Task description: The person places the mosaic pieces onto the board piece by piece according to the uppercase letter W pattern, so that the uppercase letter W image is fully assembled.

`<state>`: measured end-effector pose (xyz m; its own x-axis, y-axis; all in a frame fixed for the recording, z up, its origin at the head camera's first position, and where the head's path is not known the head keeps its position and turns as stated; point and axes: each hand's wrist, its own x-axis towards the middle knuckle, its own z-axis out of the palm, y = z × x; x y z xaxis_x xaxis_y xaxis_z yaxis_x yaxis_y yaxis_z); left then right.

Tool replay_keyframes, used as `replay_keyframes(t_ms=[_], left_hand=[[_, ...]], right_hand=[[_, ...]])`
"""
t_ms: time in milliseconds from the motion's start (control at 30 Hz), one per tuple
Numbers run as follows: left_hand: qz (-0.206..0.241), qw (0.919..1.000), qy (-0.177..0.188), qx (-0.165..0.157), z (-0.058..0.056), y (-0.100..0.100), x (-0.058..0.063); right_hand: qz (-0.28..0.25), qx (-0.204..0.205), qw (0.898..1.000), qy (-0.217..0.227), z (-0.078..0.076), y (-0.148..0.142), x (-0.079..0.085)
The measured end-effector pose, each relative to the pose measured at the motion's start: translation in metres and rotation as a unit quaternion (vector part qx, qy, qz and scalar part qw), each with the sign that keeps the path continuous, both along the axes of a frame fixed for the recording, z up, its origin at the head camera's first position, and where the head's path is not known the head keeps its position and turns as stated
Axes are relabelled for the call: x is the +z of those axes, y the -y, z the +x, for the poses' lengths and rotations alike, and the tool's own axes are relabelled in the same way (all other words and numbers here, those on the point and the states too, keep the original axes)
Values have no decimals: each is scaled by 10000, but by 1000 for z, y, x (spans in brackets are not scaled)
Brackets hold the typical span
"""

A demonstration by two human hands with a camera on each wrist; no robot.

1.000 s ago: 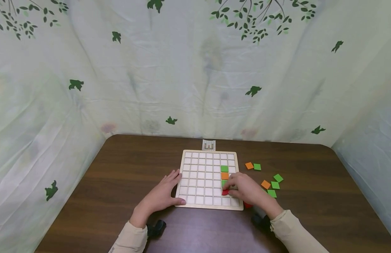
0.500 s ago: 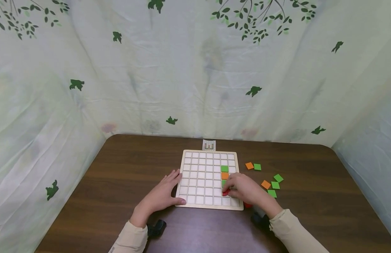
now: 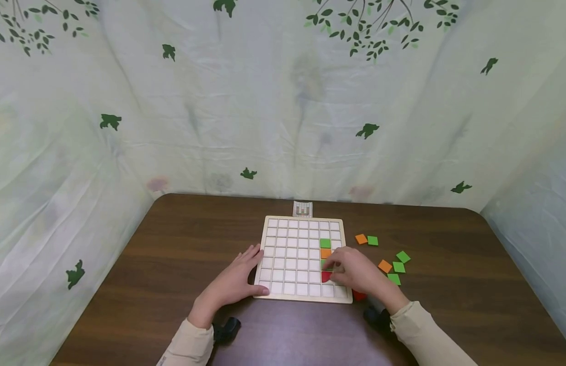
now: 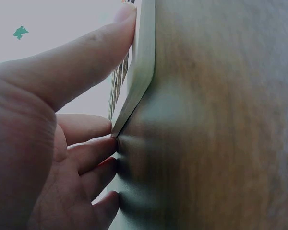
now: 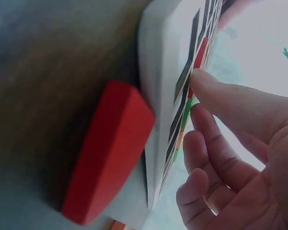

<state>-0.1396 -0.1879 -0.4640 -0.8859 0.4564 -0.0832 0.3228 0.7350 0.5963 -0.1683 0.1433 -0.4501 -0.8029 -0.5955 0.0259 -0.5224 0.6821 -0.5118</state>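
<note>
A wooden grid board (image 3: 283, 298) with white cells lies on the table. My left hand (image 3: 239, 277) rests along its left side, with its thumb on the front left corner and its fingers at the side edge. Above the board's right part, my right hand (image 3: 356, 269) has its thumb and index finger spread beside a red piece with a rounded end (image 3: 326, 276). That piece lies flat in a cell; in the right wrist view my thumb tip (image 5: 201, 79) touches it. Behind it in the same column are a green tile (image 3: 325, 243), an orange tile (image 3: 325, 253) and another green tile, partly covered by my fingers.
Another red piece (image 5: 108, 153) lies against the board's right edge, mostly behind my right wrist in the head view. Several loose green tiles (image 3: 399, 267) and orange tiles (image 3: 384, 266) lie to the right. A small printed grid card (image 3: 303, 209) lies behind the board.
The red piece, tilted between my right fingers before, has come down flat into its cell. My right index finger has lifted slightly away from it. The left hand stays in place.
</note>
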Motion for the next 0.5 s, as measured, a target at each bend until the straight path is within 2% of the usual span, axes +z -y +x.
replay_keyframes(t_ms=[200,500], left_hand=[[12,10000,-8,-7,0,0,-1],[15,10000,-9,10,-1,0,-2]], right_hand=[[-149,-371,9992,19,4,-8,0],[-399,-982,9943,69,11,-37,2]])
